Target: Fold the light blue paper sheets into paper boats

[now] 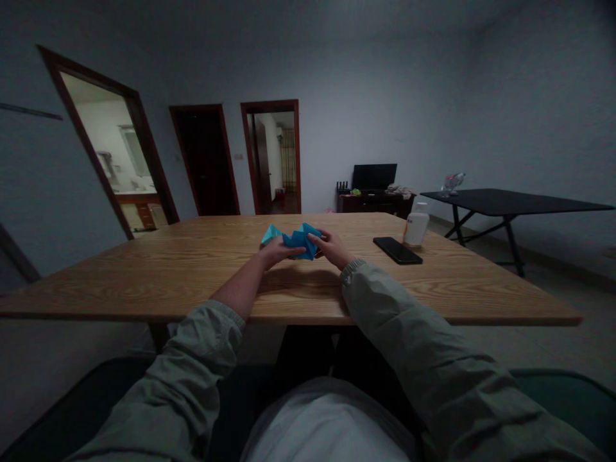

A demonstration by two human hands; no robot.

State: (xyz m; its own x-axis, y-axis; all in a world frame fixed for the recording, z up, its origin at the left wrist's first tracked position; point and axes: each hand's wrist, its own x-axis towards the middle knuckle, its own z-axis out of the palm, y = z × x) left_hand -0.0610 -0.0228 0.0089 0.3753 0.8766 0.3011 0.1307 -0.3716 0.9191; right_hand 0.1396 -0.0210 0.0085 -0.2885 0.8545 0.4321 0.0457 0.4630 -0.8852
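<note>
A folded piece of blue paper (303, 240) is held between my two hands, just above the wooden table (202, 276). My left hand (279, 251) grips it from the left and below, the thumb lying along its front. On the right edge, my right hand (330, 246) pinches the same paper between thumb and fingers. Behind my left hand shows a lighter blue folded paper piece (272, 233); whether it joins the held one, I cannot tell. My fingers partly cover the lower folds.
To the right on the table lie a black phone (397, 250) and, behind it, a white bottle (416, 226) standing upright. A black folding table (514, 201) stands farther right. A monitor (375, 176) sits on a dark cabinet (375, 205) against the back wall.
</note>
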